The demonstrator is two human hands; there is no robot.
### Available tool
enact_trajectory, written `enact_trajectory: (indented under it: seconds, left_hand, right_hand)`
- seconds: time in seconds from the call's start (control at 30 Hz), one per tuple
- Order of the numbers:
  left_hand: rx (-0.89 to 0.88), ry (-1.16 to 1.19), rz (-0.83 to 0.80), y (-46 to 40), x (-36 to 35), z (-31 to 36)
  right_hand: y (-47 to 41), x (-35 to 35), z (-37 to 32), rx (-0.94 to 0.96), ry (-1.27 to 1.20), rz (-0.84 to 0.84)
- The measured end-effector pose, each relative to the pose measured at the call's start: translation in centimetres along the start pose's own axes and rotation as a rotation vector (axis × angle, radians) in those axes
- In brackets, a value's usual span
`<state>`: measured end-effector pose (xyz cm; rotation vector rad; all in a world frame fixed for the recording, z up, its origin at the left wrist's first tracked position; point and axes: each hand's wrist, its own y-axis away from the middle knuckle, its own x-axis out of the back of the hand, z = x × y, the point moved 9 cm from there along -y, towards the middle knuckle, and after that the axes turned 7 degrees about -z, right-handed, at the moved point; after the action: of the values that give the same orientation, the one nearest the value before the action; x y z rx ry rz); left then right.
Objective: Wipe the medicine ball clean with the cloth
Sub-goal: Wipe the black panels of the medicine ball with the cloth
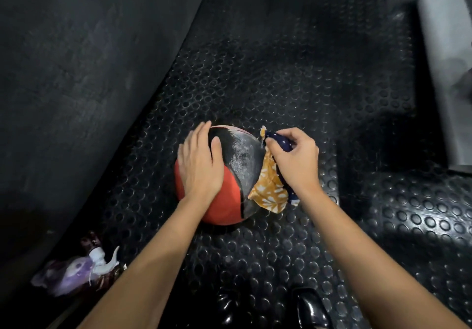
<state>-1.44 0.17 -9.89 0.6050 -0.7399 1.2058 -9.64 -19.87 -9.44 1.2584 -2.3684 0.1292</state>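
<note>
**Wiping in progress: right flank under the cloth, rest of ball unconfirmed**

We find the medicine ball (224, 178) resting on the studded rubber floor mat (281, 86), red and black panels showing. The left hand (200, 164) lies flat on its upper left side, fingers (201, 134) straight and together, thumb spread, steadying it. The right hand (293, 158) has its fingers (281, 137) curled and clamped on a bunched cloth (270, 185), orange with white flowers and a dark blue dotted part, which hangs against the ball's right flank.

Progress, in our judgement: the black panel beside the cloth carries a greyish sheen, either damp from wiping or dust; we cannot tell which. The red panel, the far side and the underside show no sign of treatment, so most of the wiping appears outstanding.

Count: one medicine ball, one cloth, two hands. Also one spray bottle (84, 268) with a white trigger, lying at lower left, and one glossy black shoe (310, 308) at the bottom edge.
</note>
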Motion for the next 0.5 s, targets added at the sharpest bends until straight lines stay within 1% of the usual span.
enact_trajectory:
  seconds: [0.1, 0.2, 0.27, 0.33, 0.43, 0.5]
  left_hand:
    - [0.020, 0.064, 0.090, 0.4, 0.8, -0.5]
    - [0.000, 0.079, 0.132, 1.1, 1.3, -0.3]
    - [0.043, 0.087, 0.128, 1.0, 1.0, -0.3]
    - [0.073, 0.102, 0.104, 0.7, 0.7, -0.3]
    - [0.000, 0.078, 0.037, 0.9, 0.0, -0.4]
    - [-0.055, 0.046, 0.026, 1.3, -0.2, -0.2]
  right_hand:
    - [0.4, -2.1, -1.0, 0.093, 0.031, -0.088]
    - [1.6, -4.5, -0.4, 0.084, 0.258, -0.194]
    - [2.2, -4.9, -0.2, 0.115, 0.352, -0.216]
    - [2.0, -4.6, -0.4, 0.140, 0.367, -0.234]
    - [0.7, -3.9, -0.7, 0.116, 0.399, -0.228]
    - [0.9, -3.8, -1.3, 0.122, 0.420, -0.204]
